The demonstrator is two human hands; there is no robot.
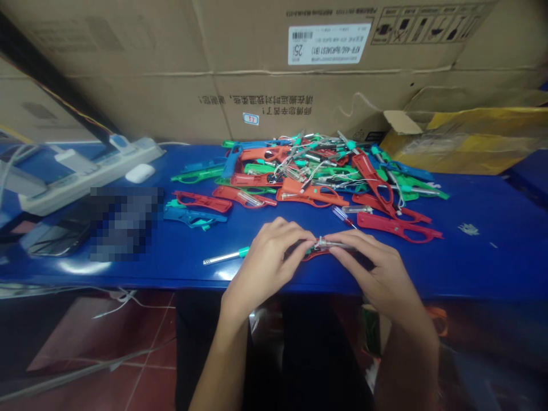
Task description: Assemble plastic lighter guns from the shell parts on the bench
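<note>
Both my hands meet near the front edge of a blue table. My left hand and my right hand pinch one small part between them: a red plastic shell with a metal tube and thin wires on top. Fingers of both hands are closed round it. Just left of my left hand lies a loose metal tube with a green end. Behind my hands sprawls a heap of red, green and blue plastic shells mixed with tubes and wires.
Cardboard boxes wall off the back of the table. A white power strip and a white earbud case lie at the far left, a dark phone nearer. A yellow-lined open box stands at the right.
</note>
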